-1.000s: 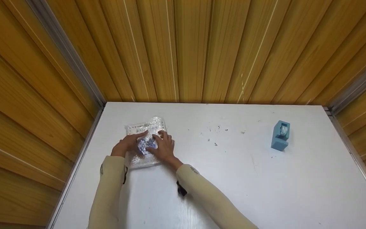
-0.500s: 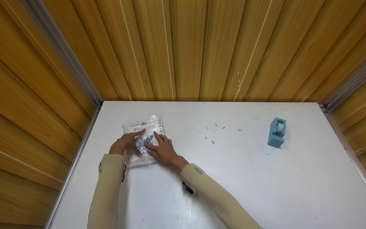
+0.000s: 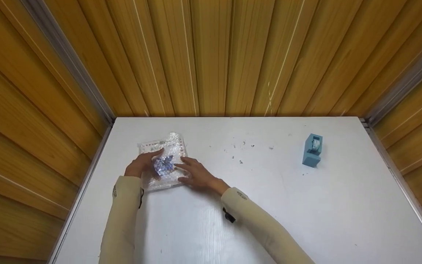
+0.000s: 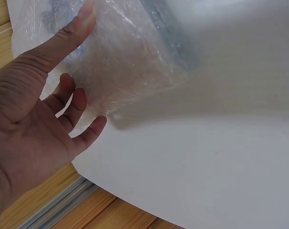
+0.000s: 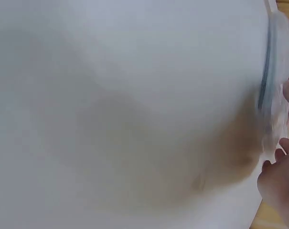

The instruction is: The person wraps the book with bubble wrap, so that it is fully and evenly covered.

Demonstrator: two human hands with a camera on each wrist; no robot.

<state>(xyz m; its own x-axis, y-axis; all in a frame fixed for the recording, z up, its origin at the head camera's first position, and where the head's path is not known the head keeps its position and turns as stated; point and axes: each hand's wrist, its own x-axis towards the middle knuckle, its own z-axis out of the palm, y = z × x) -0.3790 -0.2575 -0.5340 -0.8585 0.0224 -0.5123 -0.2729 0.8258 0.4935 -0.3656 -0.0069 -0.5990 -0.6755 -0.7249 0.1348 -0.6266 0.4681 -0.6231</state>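
A flat package wrapped in bubble wrap, with a blue patch and a printed border showing through, lies at the left of the white table. My left hand holds its left side. In the left wrist view, that thumb lies over the wrap and the other visible fingers curl by the edge. My right hand is at the package's right side, fingers loosely spread, fingertips over the wrap; whether they touch it is unclear. Only part of this hand shows in the right wrist view.
A blue tape dispenser with a roll of clear tape stands at the right of the table. Small dark marks or specks dot its middle. Wood-patterned panels rise at the back and both sides.
My right hand has drawn back from the package's middle to its right side, baring more of the blue patch. The left hand keeps its place. The whole view has shifted slightly.
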